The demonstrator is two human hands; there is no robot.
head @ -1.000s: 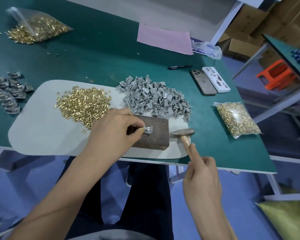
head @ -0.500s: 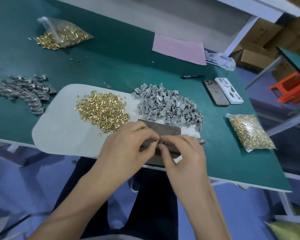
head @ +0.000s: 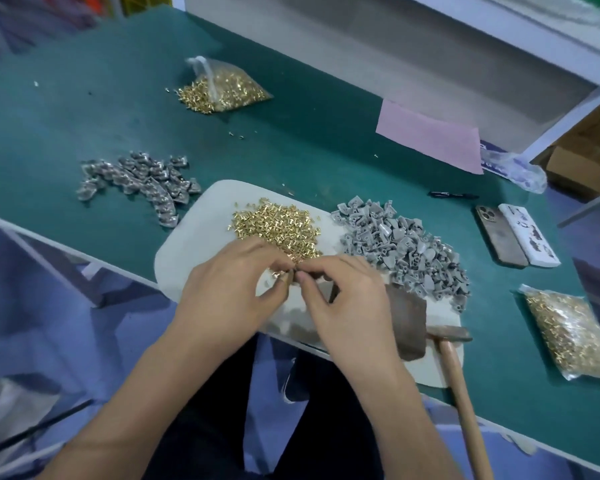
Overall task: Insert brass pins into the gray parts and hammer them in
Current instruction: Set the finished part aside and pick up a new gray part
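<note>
Just in front of the loose heap of small brass pins (head: 276, 228) on the pale oval mat (head: 187, 258), the left hand (head: 229, 292) and right hand (head: 347, 299) meet, fingertips pinched together on something too small to identify. The pile of gray plastic parts (head: 402, 244) lies right of that heap, and the wooden-handled hammer (head: 459, 386) rests untouched beyond the right hand.

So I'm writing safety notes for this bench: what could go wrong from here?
The hammer lies with its wooden handle overhanging the table edge; a knock from the right hand could send it to the floor. Both hands pinch small pieces right beside the loose brass pin pile, so a slip may scatter pins. The left hand hides the work, so pin alignment cannot be checked.
</note>
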